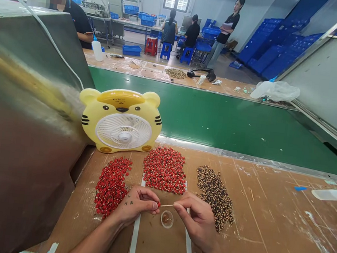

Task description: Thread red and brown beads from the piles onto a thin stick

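Observation:
My left hand [135, 205] is closed in a pinch on a small red piece [158, 203]. My right hand [196, 218] pinches a thin pale stick [166, 205] whose tip points at that red piece. Just below the stick sits a small clear round dish [167, 219] on the cardboard. Two heaps of small red pieces lie ahead, one at the left [112, 186] and one in the middle [165, 169]. A heap of dark speckled pieces [215, 195] lies to the right of my right hand.
A yellow tiger-shaped desk fan [120, 121] stands behind the heaps. A large metal housing [20, 117] fills the left. A green conveyor belt [232, 121] runs beyond the bench. A clear bottle [331, 195] lies at right. People sit and stand at far tables.

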